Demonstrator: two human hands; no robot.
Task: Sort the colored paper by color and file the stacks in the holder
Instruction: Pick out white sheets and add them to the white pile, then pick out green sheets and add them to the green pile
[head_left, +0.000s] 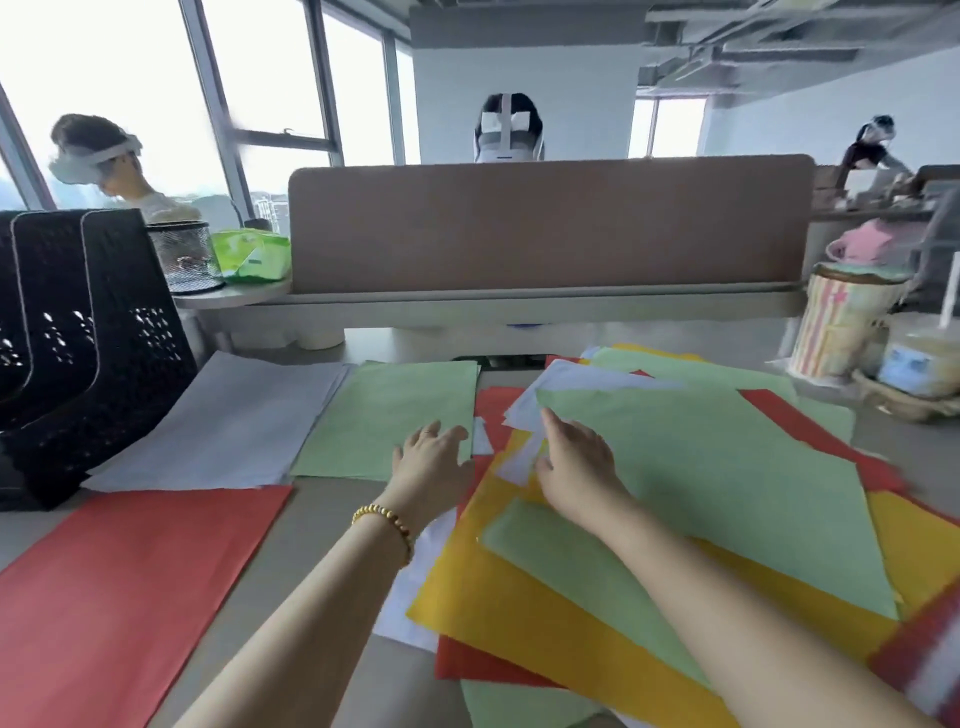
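The unsorted heap of colored paper (597, 587) is spread over the desk (332, 525) from about 3 to 5 o'clock of the view's centre, with yellow, red, white and green sheets lying crosswise over one another; on top of it a large green sheet (727, 493) is laid askew, presumably because it is the next one to be taken. The right hand (576, 462) is rested at that sheet's near-left corner with fingers extended and spread flat; nothing is seen to be pinched, so the sheet is judged to be touched or slid rather than lifted. The left hand (434, 457) is laid flat, fingers straight, on the near-right corner of the green stack (384, 421), at about 7 o'clock of centre; it is probably placed there to square the stack or keep it in place while another green sheet is brought across.

Sorted piles are set out to the left so that each colour is kept apart: a white stack (223, 421) at 9 o'clock of the green one, overlapped slightly by it, and a red stack (130, 587) at 7 o'clock, nearer the body. The black holder (88, 332) is stood upright at the far left edge, at 9 o'clock; no paper can be seen in it, so filing is judged not yet begun.
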